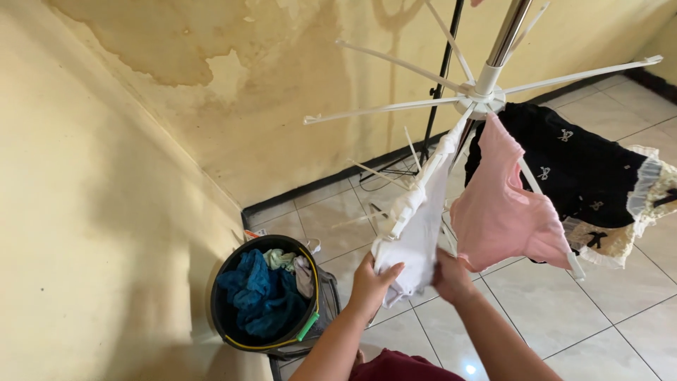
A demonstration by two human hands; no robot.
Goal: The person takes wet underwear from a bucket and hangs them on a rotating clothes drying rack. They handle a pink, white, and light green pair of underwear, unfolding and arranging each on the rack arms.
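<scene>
Hanging on a spoke of a white drying rack (486,95), a white cloth (416,233) is gripped at its lower end by both hands: the left hand (370,282) is clenched on the bottom left corner with the thumb laid over the fabric, and the right hand (451,276) pinches the bottom right edge from behind, its fingers partly hidden by the cloth. Item one, the white cloth: draped along a downward-slanting arm of the rack, its upper part bunched near the hub, its lower part stretched between the hands. Item two, a pink garment (501,204): hung on the neighbouring arm, just beside the white cloth and close to the right hand. Item three, a black garment with lace trim (585,176): further right on the rack, partly behind the pink one. Item four, a black bucket (264,296) with blue and pale laundry inside: on the tiled floor (564,310) by the yellow wall (106,176), near the left forearm. Risks, as a judgement: a hard pull on the cloth could bend the thin plastic arm or tip the rack; a sideways tug could drag the pink garment off its arm; a loose grip could drop the cloth onto the floor.
</scene>
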